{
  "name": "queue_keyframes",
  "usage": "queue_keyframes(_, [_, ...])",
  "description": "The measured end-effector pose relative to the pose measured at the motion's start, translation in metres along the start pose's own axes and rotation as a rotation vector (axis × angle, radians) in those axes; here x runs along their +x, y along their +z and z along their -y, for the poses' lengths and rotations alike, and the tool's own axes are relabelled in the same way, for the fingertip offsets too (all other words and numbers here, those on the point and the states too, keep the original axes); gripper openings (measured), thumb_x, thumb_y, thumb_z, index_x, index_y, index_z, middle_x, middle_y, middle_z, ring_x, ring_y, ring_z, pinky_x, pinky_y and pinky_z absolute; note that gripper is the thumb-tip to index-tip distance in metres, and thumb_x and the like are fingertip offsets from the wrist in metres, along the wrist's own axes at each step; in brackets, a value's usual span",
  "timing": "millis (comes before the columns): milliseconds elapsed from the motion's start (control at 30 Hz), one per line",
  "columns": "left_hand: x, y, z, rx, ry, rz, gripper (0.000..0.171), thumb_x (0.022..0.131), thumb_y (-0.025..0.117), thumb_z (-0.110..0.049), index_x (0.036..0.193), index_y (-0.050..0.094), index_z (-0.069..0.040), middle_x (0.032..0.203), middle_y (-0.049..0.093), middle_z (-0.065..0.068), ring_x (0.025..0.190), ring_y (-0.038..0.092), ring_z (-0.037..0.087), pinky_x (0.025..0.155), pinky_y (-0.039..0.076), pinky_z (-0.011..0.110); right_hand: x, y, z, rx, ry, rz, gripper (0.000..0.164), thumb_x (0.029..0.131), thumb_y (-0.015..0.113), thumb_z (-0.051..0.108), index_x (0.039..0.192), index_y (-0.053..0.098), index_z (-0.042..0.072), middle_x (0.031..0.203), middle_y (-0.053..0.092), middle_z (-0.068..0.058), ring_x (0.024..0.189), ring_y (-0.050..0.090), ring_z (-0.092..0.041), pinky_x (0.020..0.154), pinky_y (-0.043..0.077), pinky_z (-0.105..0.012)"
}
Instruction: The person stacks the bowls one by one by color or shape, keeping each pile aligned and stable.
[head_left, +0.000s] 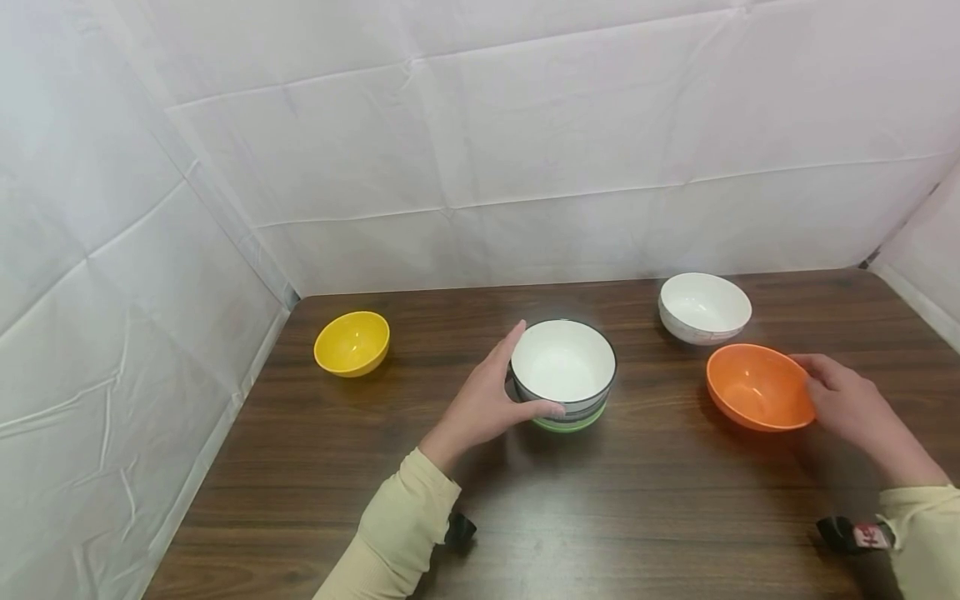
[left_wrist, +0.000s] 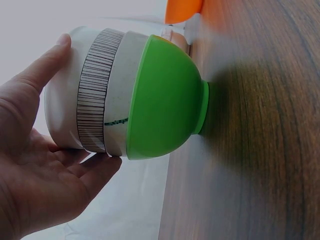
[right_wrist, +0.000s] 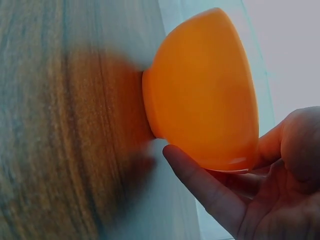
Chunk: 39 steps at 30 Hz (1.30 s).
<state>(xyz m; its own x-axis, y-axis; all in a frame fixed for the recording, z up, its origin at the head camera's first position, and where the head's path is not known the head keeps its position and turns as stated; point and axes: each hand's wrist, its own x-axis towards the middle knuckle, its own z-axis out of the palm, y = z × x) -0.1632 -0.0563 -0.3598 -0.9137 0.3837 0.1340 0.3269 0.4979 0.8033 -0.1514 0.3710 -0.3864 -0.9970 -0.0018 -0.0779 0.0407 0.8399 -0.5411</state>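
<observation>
My left hand [head_left: 482, 408] grips a white bowl [head_left: 562, 360] with a dark rim, thumb along its near side and fingers round its left side. In the left wrist view a band of thin dark lines [left_wrist: 97, 82] circles its outside. This bowl stands stacked in a green bowl [left_wrist: 167, 100], whose foot is close over the wooden table. To the right, my right hand [head_left: 847, 404] holds an orange bowl [head_left: 757, 387] at its right side. The right wrist view shows a finger [right_wrist: 205, 192] beneath the orange bowl's side, with its foot close to the table.
A yellow bowl [head_left: 352, 343] sits at the back left of the brown wooden table [head_left: 585, 525]. Behind the orange bowl stands another white bowl [head_left: 705, 307], near the back edge. White sheeting [head_left: 480, 142] hangs behind the table and along its sides.
</observation>
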Motion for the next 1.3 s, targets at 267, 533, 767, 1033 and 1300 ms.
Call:
queue_keyframes(267, [0.0,0.0,-0.001,0.009,-0.002,-0.001,0.112,0.067,0.084,-0.042,0.153,0.019,-0.013,0.156,0.028,0.005,0.139,0.029,0.018,0.111,0.034,0.05,-0.001,0.0,0.001,0.023,0.004,0.012,0.043,0.102,0.033,0.013,0.132,0.034,-0.019,0.121,0.04,-0.048,0.096,0.048,-0.054,0.078,0.049,-0.07])
queue_keyframes(533, [0.0,0.0,0.0,0.007,0.003,-0.001,0.112,0.067,0.084,-0.042,0.153,0.019,-0.014,0.156,0.028,0.005,0.138,0.03,0.017,0.111,0.034,0.05,-0.001,0.0,0.006,0.028,-0.005,-0.009,0.044,0.103,0.033,0.015,0.132,0.035,-0.018,0.121,0.042,-0.046,0.094,0.05,-0.052,0.075,0.052,-0.066])
queue_keyframes(767, [0.0,0.0,0.0,0.011,0.004,-0.004,0.111,0.067,0.083,-0.043,0.153,0.019,-0.014,0.156,0.028,0.005,0.139,0.029,0.017,0.111,0.034,0.05,-0.001,-0.002,0.013,0.053,-0.001,-0.002,0.047,0.104,0.033,0.02,0.135,0.035,-0.015,0.122,0.043,-0.044,0.094,0.052,-0.05,0.072,0.056,-0.061])
queue_keyframes(1033, [0.0,0.0,0.0,0.009,0.003,-0.003,0.112,0.067,0.084,-0.043,0.153,0.018,-0.015,0.156,0.028,0.004,0.139,0.029,0.017,0.111,0.034,0.05,-0.004,-0.002,0.025,0.087,-0.029,-0.006,0.045,0.104,0.034,0.018,0.135,0.036,-0.015,0.119,0.046,-0.044,0.085,0.059,-0.04,0.063,0.061,-0.048])
queue_keyframes(1300, [0.0,0.0,0.0,0.016,0.008,-0.005,0.112,0.067,0.083,-0.043,0.153,0.018,-0.014,0.155,0.03,0.007,0.138,0.031,0.019,0.111,0.035,0.05,-0.005,-0.004,0.04,0.109,-0.055,0.009,0.05,0.104,0.036,0.025,0.136,0.036,-0.013,0.12,0.048,-0.043,0.082,0.063,-0.035,0.064,0.062,-0.048])
